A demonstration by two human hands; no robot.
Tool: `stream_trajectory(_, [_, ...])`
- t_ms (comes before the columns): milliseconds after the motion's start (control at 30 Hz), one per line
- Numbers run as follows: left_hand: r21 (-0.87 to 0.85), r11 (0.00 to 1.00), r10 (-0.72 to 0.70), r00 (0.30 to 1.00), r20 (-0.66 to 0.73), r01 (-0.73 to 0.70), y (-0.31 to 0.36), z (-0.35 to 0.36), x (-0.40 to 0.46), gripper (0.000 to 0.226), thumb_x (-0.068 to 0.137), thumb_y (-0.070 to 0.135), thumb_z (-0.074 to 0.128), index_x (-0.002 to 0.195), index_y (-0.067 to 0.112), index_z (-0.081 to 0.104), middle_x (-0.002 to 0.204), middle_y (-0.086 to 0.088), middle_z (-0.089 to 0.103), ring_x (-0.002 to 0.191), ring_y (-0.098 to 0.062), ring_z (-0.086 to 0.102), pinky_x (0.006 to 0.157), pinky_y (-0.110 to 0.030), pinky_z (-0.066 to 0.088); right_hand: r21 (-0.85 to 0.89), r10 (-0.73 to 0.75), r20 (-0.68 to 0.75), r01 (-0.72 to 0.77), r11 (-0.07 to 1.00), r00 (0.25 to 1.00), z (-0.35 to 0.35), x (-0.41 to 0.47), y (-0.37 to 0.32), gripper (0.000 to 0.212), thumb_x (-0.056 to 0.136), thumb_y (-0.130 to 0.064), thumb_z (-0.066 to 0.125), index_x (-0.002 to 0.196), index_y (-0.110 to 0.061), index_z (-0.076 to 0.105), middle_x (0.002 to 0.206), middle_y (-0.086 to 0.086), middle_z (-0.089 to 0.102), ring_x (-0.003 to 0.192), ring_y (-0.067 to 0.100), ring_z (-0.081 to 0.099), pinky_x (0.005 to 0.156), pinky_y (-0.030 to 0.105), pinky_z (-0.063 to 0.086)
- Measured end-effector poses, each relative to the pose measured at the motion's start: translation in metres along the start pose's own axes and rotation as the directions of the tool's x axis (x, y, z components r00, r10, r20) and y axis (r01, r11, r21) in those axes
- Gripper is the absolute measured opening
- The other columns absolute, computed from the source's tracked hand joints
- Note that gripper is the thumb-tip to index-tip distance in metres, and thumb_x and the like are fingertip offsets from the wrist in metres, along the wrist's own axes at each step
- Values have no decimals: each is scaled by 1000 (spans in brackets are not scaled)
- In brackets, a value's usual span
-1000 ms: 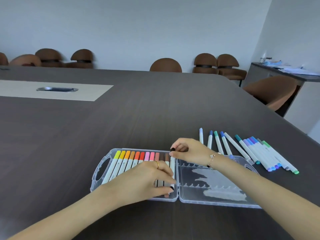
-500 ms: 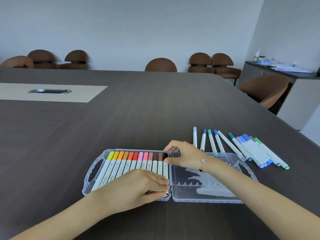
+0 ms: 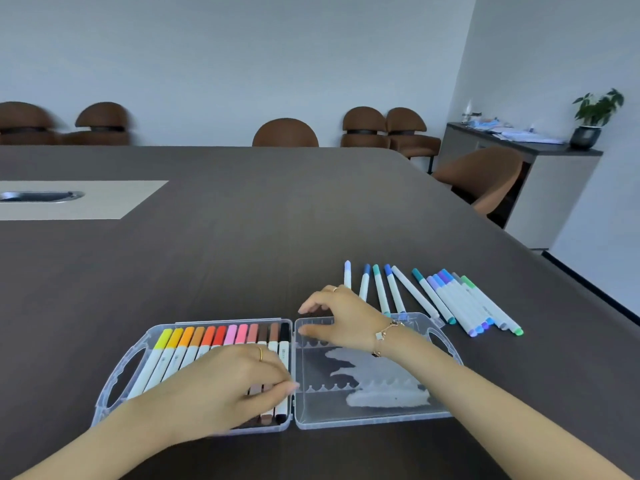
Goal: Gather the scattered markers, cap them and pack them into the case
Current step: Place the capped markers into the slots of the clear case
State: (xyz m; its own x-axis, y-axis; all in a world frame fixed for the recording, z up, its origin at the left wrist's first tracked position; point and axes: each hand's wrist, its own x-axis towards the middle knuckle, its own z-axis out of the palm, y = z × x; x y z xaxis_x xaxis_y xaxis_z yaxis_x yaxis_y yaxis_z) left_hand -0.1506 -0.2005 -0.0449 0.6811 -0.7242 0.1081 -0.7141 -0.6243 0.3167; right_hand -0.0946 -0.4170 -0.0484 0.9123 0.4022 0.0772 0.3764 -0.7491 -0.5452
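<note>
A clear plastic case (image 3: 377,420) lies open on the dark table. Its left half holds a row of capped markers (image 3: 221,337) running from yellow through pink to brown, with a black-capped marker (image 3: 284,336) in the last slot by the hinge. My left hand (image 3: 225,386) lies over the lower ends of these markers, fingertips on the brown and black ones. My right hand (image 3: 346,320) hovers over the top edge of the case's right half, fingers relaxed and holding nothing. Several capped blue, teal, purple and green markers (image 3: 450,303) lie loose on the table beyond the case.
The table's right edge (image 3: 554,258) runs close past the loose markers. Brown chairs (image 3: 285,132) line the far side. A sideboard with papers and a potted plant (image 3: 594,116) stands at the right wall. A pale inset with a metal port (image 3: 41,196) sits far left.
The black marker has gone from being held at both ends to lying in the last left slot. My right hand has let go of its cap and lifted to the right.
</note>
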Motion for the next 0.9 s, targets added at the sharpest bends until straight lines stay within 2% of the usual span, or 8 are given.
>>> stream_trajectory(100, [-2, 1000, 5, 1000, -3, -5, 4, -7, 28, 61, 86, 68, 21, 109, 36, 68, 98, 24, 62, 93, 9, 54, 81, -8, 43, 8, 60, -42, -60, 998, 997, -24, -6, 18, 28, 91, -28, 59, 117, -17, 63, 114, 0, 62, 97, 4, 51, 81, 9, 38])
stream_trajectory(167, [1, 1000, -14, 1000, 1, 14, 3, -12, 53, 40, 92, 54, 35, 113, 37, 65, 95, 25, 59, 86, 10, 53, 74, -6, 42, 21, 131, -75, -129, 991, 989, -41, -12, 32, 25, 93, -24, 55, 116, -16, 63, 113, -1, 64, 93, 3, 53, 75, 6, 38])
stream_trajectory(233, [-16, 1000, -27, 1000, -10, 27, 2, -16, 78, 28, 95, 41, 45, 115, 37, 64, 97, 24, 59, 87, 9, 54, 77, -10, 46, 25, 197, -112, -195, 980, 974, -55, -19, 46, 25, 95, -23, 52, 116, -17, 63, 110, -5, 64, 91, 3, 53, 72, 4, 37])
stream_trajectory(367, [-36, 997, -65, 997, -33, 64, -11, -15, 124, 24, 95, 31, 51, 115, 33, 65, 100, 19, 62, 88, 4, 58, 85, -22, 50, 57, 313, -190, -308, 950, 931, -75, -38, 73, 22, 95, -22, 50, 111, -19, 65, 96, -11, 60, 84, 3, 54, 65, 1, 35])
stream_trajectory(533, [2, 989, -151, 988, -45, 151, -37, -2, 172, 29, 95, 23, 52, 123, 26, 61, 107, 10, 62, 88, -2, 59, 84, -16, 48, 59, 377, -239, -375, 925, 895, -69, -46, 90, 21, 93, -20, 50, 108, -20, 65, 92, -11, 61, 77, 0, 53, 62, 0, 35])
stream_trajectory(700, [-205, 936, -297, 955, -18, 287, -55, 5, 212, 33, 94, 21, 54, 127, 15, 56, 114, -3, 65, 83, -9, 62, 80, -19, 50, 65, 343, -240, -338, 939, 908, -56, -25, 75, 18, 93, -20, 50, 101, -15, 67, 87, -2, 63, 72, 7, 54, 65, 6, 40])
stream_trajectory(800, [-335, 868, -376, 926, 42, 367, -63, 6, 229, 38, 90, 32, 60, 124, 15, 57, 105, -3, 63, 88, -17, 65, 80, -26, 54, 29, 331, -226, -333, 942, 916, -49, -6, 62, 21, 93, -26, 52, 97, -13, 67, 85, 5, 65, 76, 11, 57, 76, 22, 51])
stream_trajectory(900, [-317, 856, -410, 910, 65, 408, -66, 12, 241, 42, 87, 41, 63, 122, 19, 59, 109, -2, 62, 98, -18, 62, 86, -29, 52, -57, 351, -199, -369, 928, 915, -43, 12, 54, 26, 93, -35, 52, 88, -12, 64, 75, 2, 59, 72, 14, 56, 75, 28, 51])
